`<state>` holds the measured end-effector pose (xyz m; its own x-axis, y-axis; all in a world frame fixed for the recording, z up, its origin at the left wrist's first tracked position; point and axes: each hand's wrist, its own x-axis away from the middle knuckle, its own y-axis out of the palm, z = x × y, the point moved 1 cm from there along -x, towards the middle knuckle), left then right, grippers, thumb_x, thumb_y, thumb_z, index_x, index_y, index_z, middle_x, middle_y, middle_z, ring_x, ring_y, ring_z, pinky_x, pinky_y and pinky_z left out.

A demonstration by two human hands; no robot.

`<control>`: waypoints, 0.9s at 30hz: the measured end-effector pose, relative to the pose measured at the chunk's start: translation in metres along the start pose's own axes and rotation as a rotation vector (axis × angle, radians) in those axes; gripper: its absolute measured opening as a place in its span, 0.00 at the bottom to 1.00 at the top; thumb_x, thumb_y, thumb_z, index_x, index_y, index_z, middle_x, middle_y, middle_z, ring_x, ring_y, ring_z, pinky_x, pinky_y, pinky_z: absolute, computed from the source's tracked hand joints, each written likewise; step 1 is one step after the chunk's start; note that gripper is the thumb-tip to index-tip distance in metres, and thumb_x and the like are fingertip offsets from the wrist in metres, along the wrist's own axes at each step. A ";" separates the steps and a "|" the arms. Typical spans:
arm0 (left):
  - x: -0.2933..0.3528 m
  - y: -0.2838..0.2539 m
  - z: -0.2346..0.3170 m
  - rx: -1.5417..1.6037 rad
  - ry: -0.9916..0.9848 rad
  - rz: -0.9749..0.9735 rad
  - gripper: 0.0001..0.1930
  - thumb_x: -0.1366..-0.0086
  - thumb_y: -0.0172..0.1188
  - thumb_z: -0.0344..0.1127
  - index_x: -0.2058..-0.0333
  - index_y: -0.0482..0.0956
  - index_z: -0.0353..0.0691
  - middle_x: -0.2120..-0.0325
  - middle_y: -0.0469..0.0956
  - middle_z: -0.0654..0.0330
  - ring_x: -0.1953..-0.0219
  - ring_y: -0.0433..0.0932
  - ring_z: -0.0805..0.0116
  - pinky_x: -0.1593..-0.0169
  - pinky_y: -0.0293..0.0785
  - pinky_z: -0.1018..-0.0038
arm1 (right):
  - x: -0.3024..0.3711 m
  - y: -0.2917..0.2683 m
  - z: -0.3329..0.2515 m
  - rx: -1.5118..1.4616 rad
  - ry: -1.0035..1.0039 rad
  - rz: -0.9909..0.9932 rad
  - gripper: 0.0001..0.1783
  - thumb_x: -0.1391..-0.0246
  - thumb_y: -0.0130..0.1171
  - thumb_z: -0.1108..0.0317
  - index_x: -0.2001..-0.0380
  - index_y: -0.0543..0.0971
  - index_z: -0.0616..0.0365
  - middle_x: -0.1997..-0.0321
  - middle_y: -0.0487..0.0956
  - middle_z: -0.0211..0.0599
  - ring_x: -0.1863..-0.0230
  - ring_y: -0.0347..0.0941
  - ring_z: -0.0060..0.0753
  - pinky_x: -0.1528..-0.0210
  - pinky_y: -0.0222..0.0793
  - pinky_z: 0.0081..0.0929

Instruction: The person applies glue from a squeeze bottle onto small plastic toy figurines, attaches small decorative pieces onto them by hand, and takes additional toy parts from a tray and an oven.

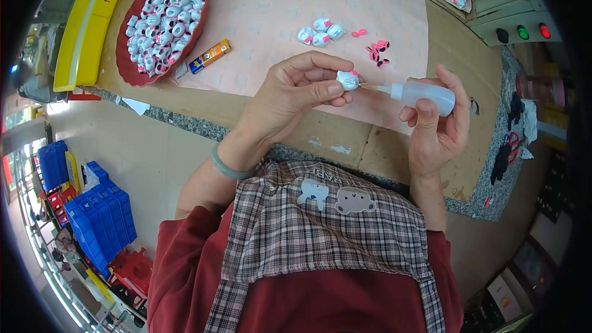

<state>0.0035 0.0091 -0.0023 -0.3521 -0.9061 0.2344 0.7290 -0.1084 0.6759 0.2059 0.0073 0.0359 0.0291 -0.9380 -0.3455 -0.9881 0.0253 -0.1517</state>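
Note:
My left hand [305,83] pinches a small white cat-head figure [348,80] with a pink bow between thumb and fingers. In my right hand [439,123] lies a translucent squeeze bottle [428,97], tilted sideways, its thin nozzle pointing left. The nozzle tip is at the figure's side; whether it touches I cannot tell. Just beyond my hands, several white figures [320,39] sit in a cluster on the pale pink sheet [259,9]. To their right lie several loose pink and black pieces [376,53] and a pink bow piece [359,32].
A red scalloped bowl [121,65] heaped with white figures stands at the far left, beside a yellow bin [80,43]. Near it lies an orange and blue box [210,56]. Red scissors [513,148] are at the right edge. Blue crates [102,216] stand on the floor at left.

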 end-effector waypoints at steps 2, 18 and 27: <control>0.000 0.000 0.000 -0.001 -0.002 -0.004 0.14 0.41 0.57 0.23 0.56 0.74 0.31 0.64 0.78 0.53 0.64 0.79 0.69 0.59 0.78 0.78 | 0.000 0.000 0.000 -0.001 0.001 0.000 0.22 0.44 0.55 0.66 0.48 0.67 0.65 0.65 0.77 0.44 0.79 0.68 0.18 0.79 0.61 0.11; -0.002 -0.002 0.001 -0.035 -0.013 0.013 0.13 0.41 0.57 0.24 0.56 0.74 0.32 0.65 0.78 0.53 0.65 0.79 0.70 0.59 0.77 0.78 | -0.002 0.000 -0.001 0.035 -0.013 -0.008 0.21 0.44 0.55 0.68 0.49 0.67 0.65 0.66 0.77 0.43 0.79 0.68 0.17 0.79 0.61 0.11; -0.003 -0.003 0.001 -0.032 -0.021 -0.001 0.14 0.42 0.58 0.24 0.56 0.74 0.33 0.67 0.78 0.54 0.66 0.78 0.71 0.60 0.77 0.79 | -0.002 0.001 0.001 0.044 -0.010 -0.012 0.21 0.44 0.55 0.68 0.49 0.67 0.65 0.66 0.77 0.44 0.79 0.68 0.17 0.79 0.61 0.11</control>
<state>0.0022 0.0118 -0.0043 -0.3653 -0.8971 0.2484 0.7467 -0.1231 0.6536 0.2052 0.0096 0.0359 0.0426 -0.9347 -0.3528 -0.9801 0.0295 -0.1963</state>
